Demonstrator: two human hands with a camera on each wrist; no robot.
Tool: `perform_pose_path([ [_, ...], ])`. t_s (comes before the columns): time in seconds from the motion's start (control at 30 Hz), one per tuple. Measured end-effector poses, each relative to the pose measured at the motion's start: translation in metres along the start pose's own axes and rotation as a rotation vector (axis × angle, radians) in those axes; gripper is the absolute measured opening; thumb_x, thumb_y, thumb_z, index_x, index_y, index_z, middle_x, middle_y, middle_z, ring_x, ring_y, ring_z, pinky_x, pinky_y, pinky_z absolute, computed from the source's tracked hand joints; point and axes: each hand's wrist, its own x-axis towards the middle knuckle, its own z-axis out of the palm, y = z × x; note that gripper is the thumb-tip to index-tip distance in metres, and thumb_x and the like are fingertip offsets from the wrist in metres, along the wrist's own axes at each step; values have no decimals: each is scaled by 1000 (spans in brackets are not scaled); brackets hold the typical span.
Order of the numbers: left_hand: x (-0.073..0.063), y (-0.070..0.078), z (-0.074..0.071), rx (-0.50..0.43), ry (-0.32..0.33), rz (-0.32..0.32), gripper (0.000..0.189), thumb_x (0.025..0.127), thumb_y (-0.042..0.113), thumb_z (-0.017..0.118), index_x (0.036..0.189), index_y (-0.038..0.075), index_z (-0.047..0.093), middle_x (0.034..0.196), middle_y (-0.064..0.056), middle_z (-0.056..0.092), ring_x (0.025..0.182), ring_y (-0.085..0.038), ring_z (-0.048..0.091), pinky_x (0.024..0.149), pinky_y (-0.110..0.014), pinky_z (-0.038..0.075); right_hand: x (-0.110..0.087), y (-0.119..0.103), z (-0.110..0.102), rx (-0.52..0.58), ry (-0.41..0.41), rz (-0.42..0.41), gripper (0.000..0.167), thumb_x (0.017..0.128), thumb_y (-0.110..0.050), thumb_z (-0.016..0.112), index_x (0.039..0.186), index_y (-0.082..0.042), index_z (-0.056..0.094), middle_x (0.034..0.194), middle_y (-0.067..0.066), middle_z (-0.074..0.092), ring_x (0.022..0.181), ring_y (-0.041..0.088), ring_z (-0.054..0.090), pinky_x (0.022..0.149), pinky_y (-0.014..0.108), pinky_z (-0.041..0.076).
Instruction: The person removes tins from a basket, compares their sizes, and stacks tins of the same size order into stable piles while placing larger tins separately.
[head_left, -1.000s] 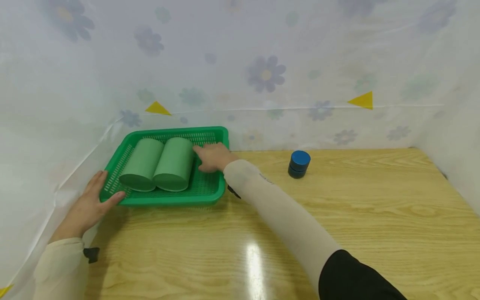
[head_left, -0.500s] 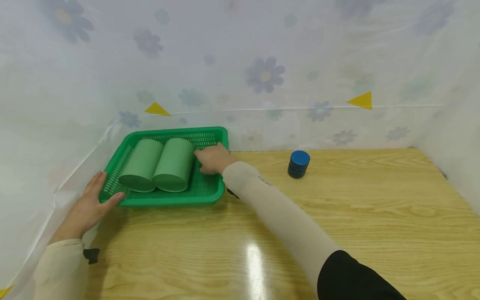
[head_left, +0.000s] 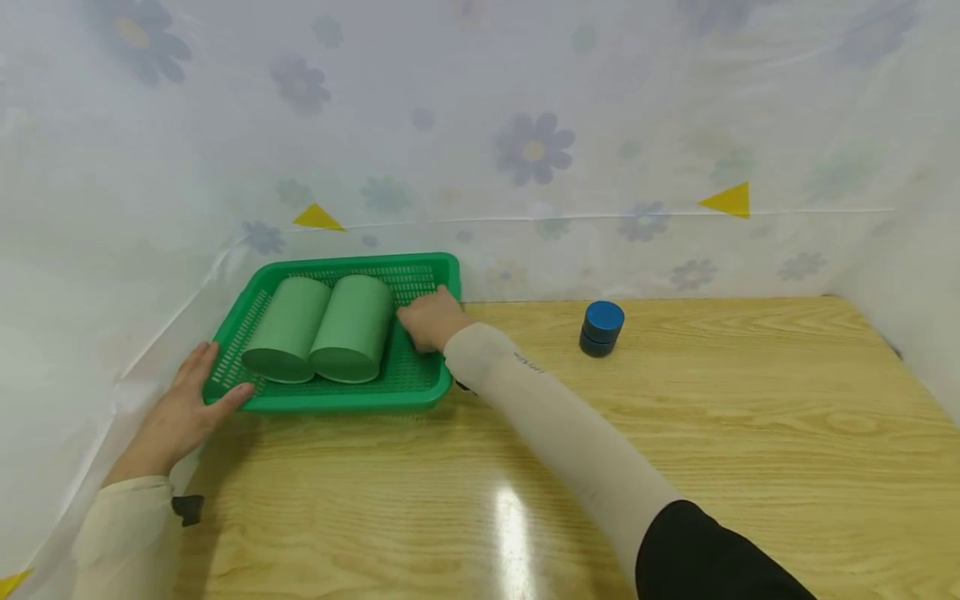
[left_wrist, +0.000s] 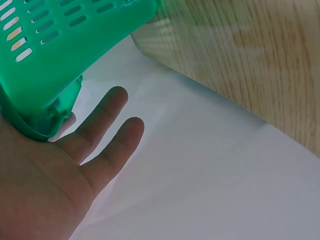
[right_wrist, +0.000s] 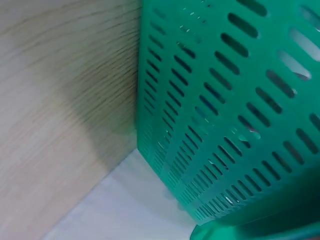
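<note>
A green plastic basket (head_left: 341, 405) with slotted walls stands at the left of the table. Two pale green cylinders (head_left: 288, 321) lie side by side in it. My left hand (head_left: 176, 417) rests at the basket's front left corner, thumb over the front rim. In the left wrist view, the fingers (left_wrist: 112, 147) stretch out straight past the rim. My right hand (head_left: 432, 319) reaches over the right rim into the basket, bent down to the right of the nearer cylinder. Its fingertips are hidden, and I cannot tell whether they hold anything. The right wrist view shows the basket's outer wall.
A small blue lidded jar (head_left: 602, 328) stands on the wooden table (head_left: 735, 417), right of the basket. A white flowered sheet (head_left: 525, 75) hangs behind and along the left side, close to my left hand. Yellow triangles (head_left: 727, 200) mark it.
My right hand has drawn slightly away from the nearer cylinder, and its extended finger has folded down. My left hand, the basket and the jar stay in place.
</note>
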Motion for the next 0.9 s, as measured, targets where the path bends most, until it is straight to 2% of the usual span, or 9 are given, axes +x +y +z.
perform_pose_path([
  [0.07, 0, 1, 0, -6, -1, 1, 92, 104, 46, 53, 162, 5, -6, 165, -25, -11, 139, -65, 11, 99, -80, 20, 1, 1, 1, 12, 6, 5, 40, 100, -24, 64, 139, -19, 58, 111, 1, 69, 114, 23, 62, 116, 57, 27],
  [0.27, 1, 1, -1, -2, 6, 6, 92, 104, 45, 53, 161, 4, -6, 165, -27, -10, 139, -66, 11, 100, -80, 19, 5, 5, 3, 118, 82, 15, 68, 96, -38, 68, 155, -18, 41, 126, 0, 65, 109, 17, 61, 104, 48, 43],
  [0.43, 1, 3, -1, -7, 0, -1, 92, 104, 45, 53, 161, 4, -6, 165, -27, -11, 139, -65, 9, 100, -80, 19, 7, 7, 5, 210, 129, 19, 78, 96, -42, 68, 160, -17, 30, 139, 1, 60, 115, 16, 61, 95, 37, 50],
  [0.67, 0, 3, 1, -16, -12, -12, 92, 104, 46, 52, 161, 4, -7, 164, -26, -13, 139, -65, 8, 100, -81, 18, 1, 8, 3, 324, 184, -14, 76, 98, -41, 66, 160, -16, 31, 153, 5, 48, 132, 21, 52, 102, 36, 47],
  [0.9, 1, 2, 0, -12, 1, 3, 92, 104, 45, 53, 161, 3, -6, 164, -28, -11, 140, -65, 8, 100, -81, 17, 2, 13, 2, 419, 207, -53, 75, 98, -48, 63, 161, -24, 29, 160, -2, 37, 139, 17, 43, 106, 34, 43],
])
